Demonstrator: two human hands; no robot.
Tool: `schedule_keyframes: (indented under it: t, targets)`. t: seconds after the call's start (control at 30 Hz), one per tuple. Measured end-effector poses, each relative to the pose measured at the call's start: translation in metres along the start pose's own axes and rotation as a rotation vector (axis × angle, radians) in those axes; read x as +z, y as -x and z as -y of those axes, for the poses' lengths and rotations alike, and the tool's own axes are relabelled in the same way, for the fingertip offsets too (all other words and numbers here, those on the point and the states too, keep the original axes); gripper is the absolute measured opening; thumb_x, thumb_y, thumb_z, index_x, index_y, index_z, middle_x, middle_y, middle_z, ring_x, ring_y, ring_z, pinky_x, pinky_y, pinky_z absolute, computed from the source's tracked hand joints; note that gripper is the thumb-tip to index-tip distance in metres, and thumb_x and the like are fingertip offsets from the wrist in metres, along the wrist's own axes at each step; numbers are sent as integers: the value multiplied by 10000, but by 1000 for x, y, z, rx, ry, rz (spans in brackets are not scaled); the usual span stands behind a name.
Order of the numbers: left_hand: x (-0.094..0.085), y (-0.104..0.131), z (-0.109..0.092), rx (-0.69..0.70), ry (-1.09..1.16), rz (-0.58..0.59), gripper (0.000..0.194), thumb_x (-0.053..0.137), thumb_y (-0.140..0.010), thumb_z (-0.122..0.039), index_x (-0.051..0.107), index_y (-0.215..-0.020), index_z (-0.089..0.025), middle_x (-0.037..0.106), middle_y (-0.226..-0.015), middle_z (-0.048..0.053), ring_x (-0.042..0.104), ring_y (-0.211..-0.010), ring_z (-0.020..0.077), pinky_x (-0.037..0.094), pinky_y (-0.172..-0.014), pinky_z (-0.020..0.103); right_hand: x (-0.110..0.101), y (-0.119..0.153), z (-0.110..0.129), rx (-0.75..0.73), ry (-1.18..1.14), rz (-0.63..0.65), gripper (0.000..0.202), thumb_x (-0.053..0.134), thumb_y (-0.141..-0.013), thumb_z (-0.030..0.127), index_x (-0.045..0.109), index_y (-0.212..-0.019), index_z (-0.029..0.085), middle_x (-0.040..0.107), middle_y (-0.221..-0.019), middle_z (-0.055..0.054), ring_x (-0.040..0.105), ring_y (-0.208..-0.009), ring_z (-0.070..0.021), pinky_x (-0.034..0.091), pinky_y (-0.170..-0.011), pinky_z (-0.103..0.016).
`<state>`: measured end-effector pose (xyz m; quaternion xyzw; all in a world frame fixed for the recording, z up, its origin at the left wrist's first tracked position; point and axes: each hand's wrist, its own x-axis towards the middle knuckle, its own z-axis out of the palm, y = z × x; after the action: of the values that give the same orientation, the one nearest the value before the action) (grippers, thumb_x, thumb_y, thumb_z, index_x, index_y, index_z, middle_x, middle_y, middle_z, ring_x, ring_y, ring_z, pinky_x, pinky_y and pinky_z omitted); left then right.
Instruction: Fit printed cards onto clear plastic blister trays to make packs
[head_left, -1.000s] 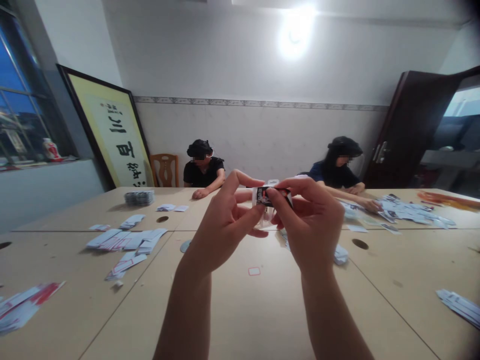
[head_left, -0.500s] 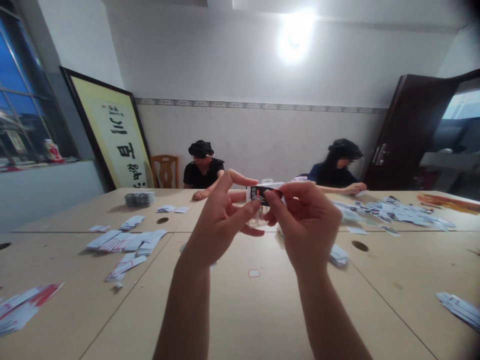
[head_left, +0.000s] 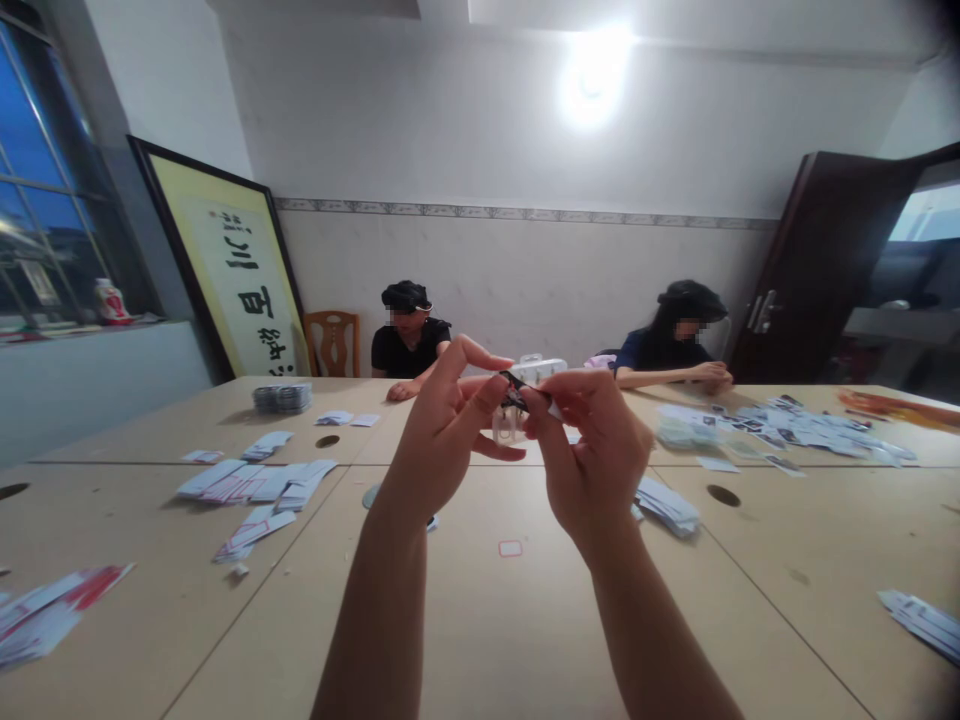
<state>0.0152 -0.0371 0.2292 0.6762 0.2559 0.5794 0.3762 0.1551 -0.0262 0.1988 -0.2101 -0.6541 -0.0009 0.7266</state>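
Observation:
In front of me, above the table, both my hands meet at a small clear plastic case (head_left: 551,368) with a hanging tab on its top edge. My left hand (head_left: 454,425) grips the case from the left, thumb in front and index finger along the top. A black printed label (head_left: 516,392) with white lettering lies bent across the front of the case. My right hand (head_left: 589,430) pinches the label's right end between thumb and fingers. Small metal-looking bits show inside the case, too small to name. Fingers hide much of the case.
White card pieces (head_left: 259,482) lie on the left, with a stacked bundle (head_left: 282,398) behind. On the right are a card stack (head_left: 667,507) and a heap of printed cards (head_left: 810,430). Two people (head_left: 411,330) (head_left: 682,340) sit across the table (head_left: 480,640).
The label lay flatter across the case and now looks bent and narrower. My right hand has shifted left, and more of the case's top shows. The person at right has brought both hands together.

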Motion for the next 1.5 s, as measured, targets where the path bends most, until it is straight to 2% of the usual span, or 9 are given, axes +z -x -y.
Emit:
schedule_keyframes:
  t: [0.17,0.27,0.63,0.8,1.03,1.13,1.33,1.5]
  targets:
    - [3,0,1,24,4,18,242,672,-930,-418,519,-997,-244,641,-795,-28,656,-690,117,665,-562,269,3,2,0,-50,-13,-78,132,638,-903,128,591,-929,248,647,-808,32,614,-721,-110,583,-681,-268]
    - [3,-1,1,24,-21,-5,263,667,-927,-448,520,-990,-239,623,-787,-26,619,-668,106,664,-548,273,4,1,-1,-75,6,-103,118,656,-898,134,603,-921,238,647,-798,37,624,-712,-104,593,-672,-255]
    - [4,-4,5,5,-57,9,271,627,-943,-489,513,-991,-248,644,-811,-25,669,-737,133,659,-550,263,0,-3,3,-139,137,-59,122,679,-892,133,587,-913,210,666,-806,56,614,-683,-41,573,-651,-114]
    - [3,-5,6,-2,-56,0,280,629,-939,-499,508,-974,-249,642,-808,-34,659,-706,117,649,-533,241,-3,-3,0,-206,217,-9,121,670,-901,145,574,-923,215,658,-808,60,610,-684,-46,566,-655,-130]
    - [3,-7,7,-8,-45,-10,288,643,-931,-494,505,-970,-244,642,-803,-27,658,-706,121,639,-516,225,-3,-3,0,-206,211,-6,115,673,-902,157,576,-915,220,662,-802,65,607,-666,-47,562,-644,-142]
    - [3,-7,8,-10,-50,-9,301,645,-925,-505,505,-973,-243,613,-808,-24,653,-716,132,660,-532,277,-3,-4,0,-139,128,-30,112,681,-895,149,596,-901,221,670,-790,66,620,-671,-44,573,-645,-131]
    - [7,-3,5,21,-72,-46,303,647,-921,-502,522,-981,-232,558,-827,-17,648,-698,137,667,-501,318,-2,-7,-3,192,-150,-108,123,756,-838,236,635,-825,220,659,-712,41,649,-614,-103,582,-508,-198]
    - [12,0,1,23,-84,-61,299,638,-926,-502,531,-973,-227,553,-812,-20,622,-650,123,661,-469,327,-5,-9,0,265,-197,-145,159,793,-798,262,645,-770,210,657,-666,33,626,-536,-104,546,-465,-214]
